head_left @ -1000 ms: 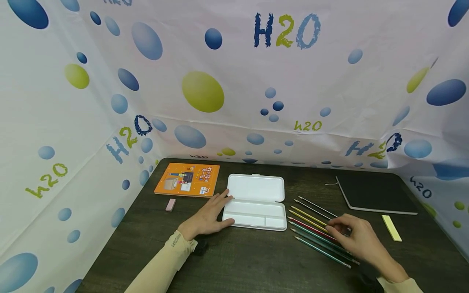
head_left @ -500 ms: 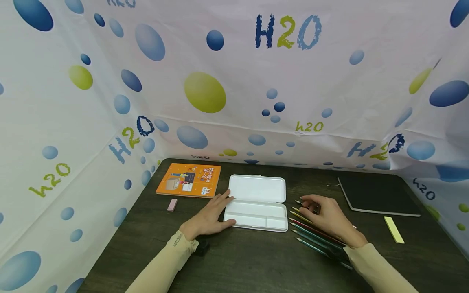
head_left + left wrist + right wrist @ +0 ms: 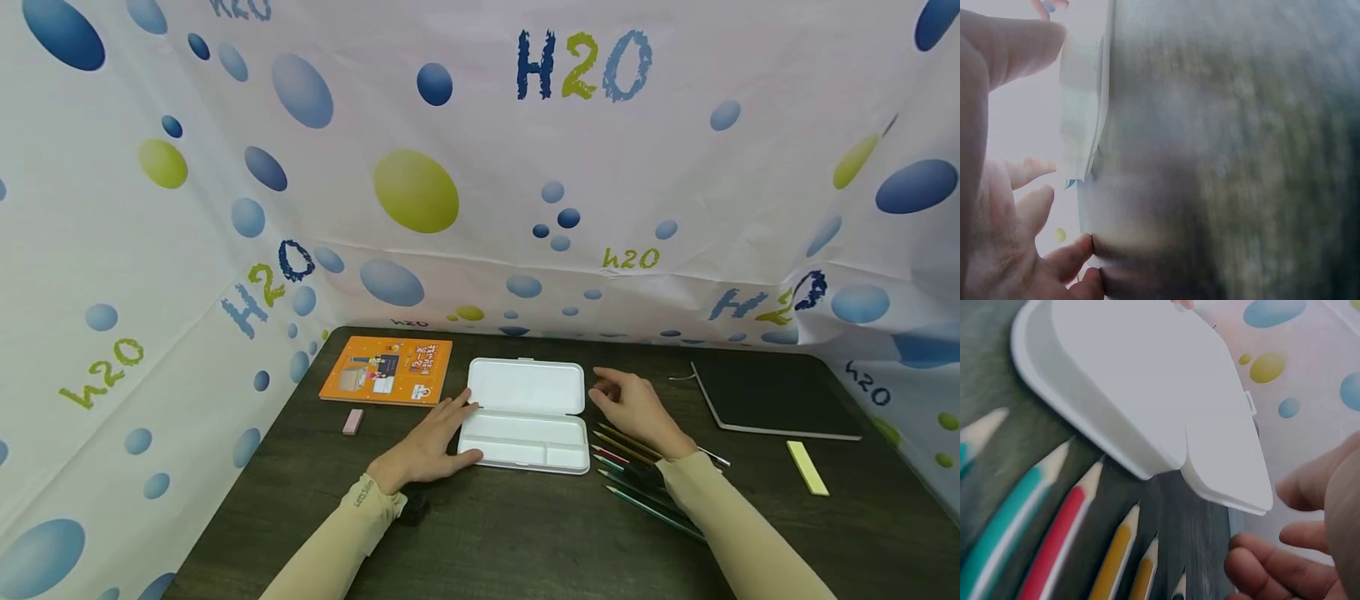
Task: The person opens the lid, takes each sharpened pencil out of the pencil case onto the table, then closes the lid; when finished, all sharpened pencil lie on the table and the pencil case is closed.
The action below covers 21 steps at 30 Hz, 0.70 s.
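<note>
A white pencil case (image 3: 525, 387) lies opened flat on the dark table, its lid behind its divided tray. My left hand (image 3: 427, 442) has its fingers spread and touches the case's left edge; the left wrist view shows them beside the rim. To the right of the case hovers my right hand (image 3: 637, 414), thumb and fingertips apart with nothing between them. Under that wrist lie several pencils, among them a teal pencil (image 3: 1010, 525), a red pencil (image 3: 1060, 537) and a yellow pencil (image 3: 1113, 556), tips toward the case. The right sleeve hides their rear ends.
At the back left is an orange book (image 3: 386, 369), with a pink eraser (image 3: 352, 422) in front of it. A black notebook (image 3: 772, 398) lies at the back right, near a pale yellow strip (image 3: 807, 467). A patterned sheet (image 3: 480, 167) hangs behind the table.
My right hand has moved left and away from me, from over the pencils to beside the case's lid. My left hand has stayed at the case's left edge.
</note>
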{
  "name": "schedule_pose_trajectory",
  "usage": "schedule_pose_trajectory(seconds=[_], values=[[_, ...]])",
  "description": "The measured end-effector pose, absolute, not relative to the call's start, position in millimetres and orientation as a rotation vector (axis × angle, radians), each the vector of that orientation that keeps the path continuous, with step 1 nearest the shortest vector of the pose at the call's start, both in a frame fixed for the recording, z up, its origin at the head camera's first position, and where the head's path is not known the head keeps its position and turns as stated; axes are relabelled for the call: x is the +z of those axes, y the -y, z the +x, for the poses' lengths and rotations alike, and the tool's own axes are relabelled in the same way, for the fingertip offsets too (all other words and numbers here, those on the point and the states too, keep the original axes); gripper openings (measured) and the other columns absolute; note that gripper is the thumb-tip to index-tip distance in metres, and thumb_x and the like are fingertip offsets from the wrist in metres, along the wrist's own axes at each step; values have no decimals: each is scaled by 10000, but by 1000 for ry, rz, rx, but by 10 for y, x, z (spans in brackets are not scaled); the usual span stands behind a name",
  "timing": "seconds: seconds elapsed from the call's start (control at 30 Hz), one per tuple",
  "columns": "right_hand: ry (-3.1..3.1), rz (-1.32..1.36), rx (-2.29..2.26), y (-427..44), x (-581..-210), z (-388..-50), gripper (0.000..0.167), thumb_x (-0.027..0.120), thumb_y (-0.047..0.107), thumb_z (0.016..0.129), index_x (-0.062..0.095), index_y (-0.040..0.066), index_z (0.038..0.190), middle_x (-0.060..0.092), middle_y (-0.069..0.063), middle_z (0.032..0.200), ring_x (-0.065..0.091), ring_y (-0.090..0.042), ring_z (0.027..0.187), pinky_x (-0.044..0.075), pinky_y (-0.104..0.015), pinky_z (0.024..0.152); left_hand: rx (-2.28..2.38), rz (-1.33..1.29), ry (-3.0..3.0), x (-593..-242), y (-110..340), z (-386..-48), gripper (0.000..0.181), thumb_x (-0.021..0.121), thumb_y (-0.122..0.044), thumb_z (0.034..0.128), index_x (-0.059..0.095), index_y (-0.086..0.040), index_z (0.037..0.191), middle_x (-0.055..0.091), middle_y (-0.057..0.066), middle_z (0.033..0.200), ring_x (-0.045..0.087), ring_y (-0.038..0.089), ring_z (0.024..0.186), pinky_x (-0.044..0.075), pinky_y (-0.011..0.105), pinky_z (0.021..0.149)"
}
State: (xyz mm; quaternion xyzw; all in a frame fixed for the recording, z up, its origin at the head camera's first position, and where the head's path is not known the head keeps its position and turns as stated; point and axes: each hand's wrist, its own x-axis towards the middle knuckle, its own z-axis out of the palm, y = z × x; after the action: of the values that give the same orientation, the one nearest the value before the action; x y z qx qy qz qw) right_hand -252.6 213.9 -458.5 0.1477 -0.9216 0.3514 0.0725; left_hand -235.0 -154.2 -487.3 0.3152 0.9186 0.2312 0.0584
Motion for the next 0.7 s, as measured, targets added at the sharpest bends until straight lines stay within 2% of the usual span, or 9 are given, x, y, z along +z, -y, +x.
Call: schedule_pose_trajectory(seconds=[0.17,0.33,0.5,0.7], values=[[2807,399,1041,-2054,-4606,-2684,459,579,138,984,522,-72,1388,706,-155,1012,627,-188,785,509,-358,671,701,961,-2779,-4879,1527,-2346,792,584,-542,960,307,-117,1569,107,84,1664,146,432,1485,215,576,1173],[2817,399,1054,-1969,-4580,-2753,456,534,168,1000,523,-65,1392,693,-137,970,611,-199,769,506,-372,678,693,950,-2781,-4864,1512,-2338,798,584,-544,958,299,-123,1573,90,67,1667,145,425,1488,217,566,1177],[2807,393,1061,-1927,-4561,-2747,442,547,169,998,544,-56,1378,669,-103,910,559,-178,706,470,-339,640,616,930,-2814,-4834,1501,-2309,798,561,-554,967,282,-126,1581,75,56,1668,149,415,1490,210,551,1184],[2745,391,1115,-1902,-4526,-2706,422,594,184,989,577,-40,1346,676,-101,908,567,-175,706,472,-336,636,554,932,-2887,-4812,1491,-2250,779,567,-542,970,328,-94,1560,109,78,1664,182,420,1481,226,543,1181]])
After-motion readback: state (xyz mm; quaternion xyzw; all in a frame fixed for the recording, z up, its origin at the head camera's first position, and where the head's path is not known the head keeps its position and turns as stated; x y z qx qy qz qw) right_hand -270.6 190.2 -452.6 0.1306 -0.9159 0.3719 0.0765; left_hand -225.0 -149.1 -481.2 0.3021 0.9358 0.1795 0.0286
